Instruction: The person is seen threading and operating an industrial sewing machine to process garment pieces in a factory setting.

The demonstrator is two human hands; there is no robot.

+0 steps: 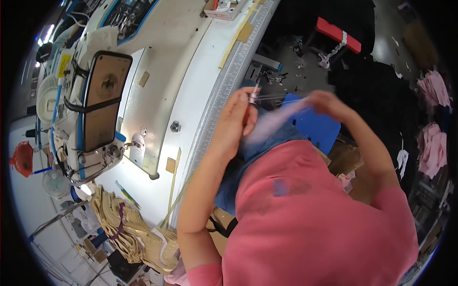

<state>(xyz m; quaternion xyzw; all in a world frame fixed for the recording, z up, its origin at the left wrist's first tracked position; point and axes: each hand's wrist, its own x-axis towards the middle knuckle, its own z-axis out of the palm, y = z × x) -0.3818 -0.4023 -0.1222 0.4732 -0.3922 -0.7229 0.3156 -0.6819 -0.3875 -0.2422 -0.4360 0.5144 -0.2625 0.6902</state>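
Note:
My left hand (238, 119) is closed on a small silver bobbin-like metal piece (254, 97) at the edge of the white table (188, 90), over the printed ruler strip (224, 83). My right hand (329, 105) is closed at the right, above a blue seat (320, 128), pinching pale thread that stretches toward the metal piece. A pale pink, motion-blurred streak (274, 121) runs from that hand down-left; I cannot make out exactly what it is.
A sewing machine (71, 133) with a strapped-on phone (106, 100) stands left. Beige fabric (119, 221) lies lower left. A red bar (338, 34), scraps and dark cloth (369, 95) are beyond the table. Pink pieces (431, 148) are at far right.

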